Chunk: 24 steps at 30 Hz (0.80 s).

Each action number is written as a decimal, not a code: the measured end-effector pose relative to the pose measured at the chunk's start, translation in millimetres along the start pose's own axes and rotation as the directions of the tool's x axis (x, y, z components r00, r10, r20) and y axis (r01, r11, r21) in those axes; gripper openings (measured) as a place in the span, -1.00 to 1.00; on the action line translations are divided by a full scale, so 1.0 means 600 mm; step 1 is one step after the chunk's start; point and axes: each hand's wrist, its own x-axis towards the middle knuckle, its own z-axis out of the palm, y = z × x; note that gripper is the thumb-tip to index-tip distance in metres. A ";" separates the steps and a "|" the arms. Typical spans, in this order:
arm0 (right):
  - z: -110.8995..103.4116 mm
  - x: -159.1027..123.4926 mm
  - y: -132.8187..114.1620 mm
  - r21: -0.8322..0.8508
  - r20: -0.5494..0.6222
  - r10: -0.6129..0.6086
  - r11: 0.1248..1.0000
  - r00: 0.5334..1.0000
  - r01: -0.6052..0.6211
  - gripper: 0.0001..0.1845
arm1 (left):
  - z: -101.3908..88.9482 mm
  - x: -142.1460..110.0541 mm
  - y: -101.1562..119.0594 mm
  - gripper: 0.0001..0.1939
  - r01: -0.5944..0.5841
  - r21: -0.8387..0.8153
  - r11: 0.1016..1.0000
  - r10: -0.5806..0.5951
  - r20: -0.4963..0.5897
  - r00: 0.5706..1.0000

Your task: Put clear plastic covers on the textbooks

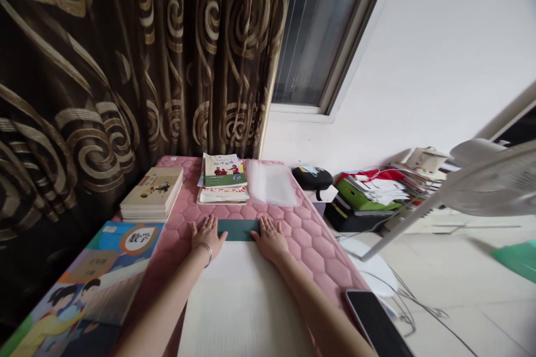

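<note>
In front of me on the pink quilted cover lies a large pale, paper-like item (243, 301) with a dark green band (238, 230) across its far end. Whether it is a book or a loose sheet I cannot tell. My left hand (207, 237) rests flat at the band's left end, fingers stretched forward, a bracelet on the wrist. Flat at the right end of the band is my right hand (270, 238), its fingers also extended. Neither hand grips anything; both thumbs point inward over the green band.
At left are a maths textbook (96, 290) and a stack of beige books (153, 192). Farther back lie thin booklets (224, 173) and clear plastic sleeves (272, 184). A phone (374, 323) sits at the right edge, beside a white fan (489, 178). Curtains (188, 56) hang behind.
</note>
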 end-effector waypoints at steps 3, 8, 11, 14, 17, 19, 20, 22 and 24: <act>-0.007 0.005 -0.033 -0.013 0.011 0.077 0.997 0.997 -0.077 -0.25 | 0.003 0.000 0.000 -0.29 0.007 0.022 1.000 -0.007 -0.011 1.000; 0.003 0.019 -0.130 0.175 0.019 -0.149 0.974 0.989 0.144 -0.29 | 0.007 -0.002 0.010 -0.39 0.023 0.054 0.998 -0.022 -0.010 1.000; 0.017 0.022 -0.163 0.262 0.019 -0.260 0.933 0.965 0.246 -0.27 | 0.006 -0.005 0.007 -0.40 0.028 0.081 0.996 -0.030 0.014 0.999; 0.023 0.019 -0.147 0.238 0.005 -0.228 0.946 0.974 0.221 -0.26 | 0.006 -0.005 0.005 -0.41 0.027 0.069 0.997 -0.028 0.013 1.000; 0.017 0.012 -0.096 0.180 -0.007 -0.129 0.975 0.992 0.128 -0.26 | 0.008 -0.002 0.006 -0.34 0.021 0.027 0.999 -0.021 -0.017 1.000; 0.011 0.006 -0.057 0.137 -0.023 -0.054 0.989 0.998 0.057 -0.28 | 0.009 -0.001 0.007 -0.31 0.022 0.004 1.000 -0.022 -0.034 0.999; 0.007 0.004 -0.040 0.117 -0.033 -0.023 0.993 0.999 0.027 -0.29 | 0.009 -0.001 0.008 -0.30 0.023 0.000 1.000 -0.023 -0.036 0.999; 0.003 0.000 -0.011 0.087 -0.047 0.021 0.996 0.999 -0.017 -0.30 | 0.008 -0.001 0.005 -0.27 0.035 0.003 0.999 -0.035 -0.032 0.999; 0.002 -0.002 0.007 0.073 -0.047 0.043 0.997 0.998 -0.039 -0.33 | 0.008 -0.003 -0.003 -0.22 0.061 0.014 0.998 -0.061 -0.029 0.998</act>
